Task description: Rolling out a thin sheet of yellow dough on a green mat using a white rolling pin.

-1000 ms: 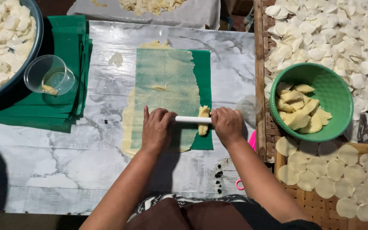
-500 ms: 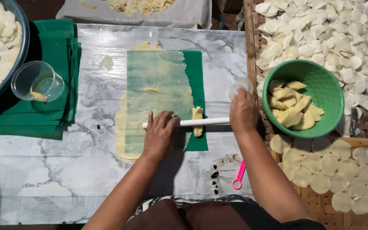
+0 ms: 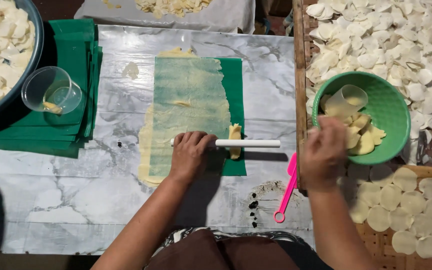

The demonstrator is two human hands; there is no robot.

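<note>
My left hand (image 3: 190, 152) lies over the left end of a white rolling rod (image 3: 251, 143), which rests across a thin yellowish dough sheet (image 3: 188, 105) spread on a green plastic sheet (image 3: 233, 80). A small lump of dough (image 3: 234, 134) sits under the rod on the sheet's right side. My right hand (image 3: 324, 150) is blurred at the near left rim of a green bowl (image 3: 396, 107), its fingers bent over pale dough pieces (image 3: 363, 132). Whether it grips one is unclear. A clear plastic cup (image 3: 346, 99) lies tilted inside the bowl.
A pink looped tool (image 3: 287, 192) lies on the marble table (image 3: 51, 200) by a woven bamboo tray (image 3: 299, 75) holding round white discs (image 3: 411, 210). At left, a clear cup (image 3: 51, 90) stands on stacked green sheets (image 3: 76, 45) beside a dark basin (image 3: 35, 45) of white pieces.
My right hand has left the rod and moved right to the green bowl. The clear cup now lies in the bowl. My left hand stays on the rod.
</note>
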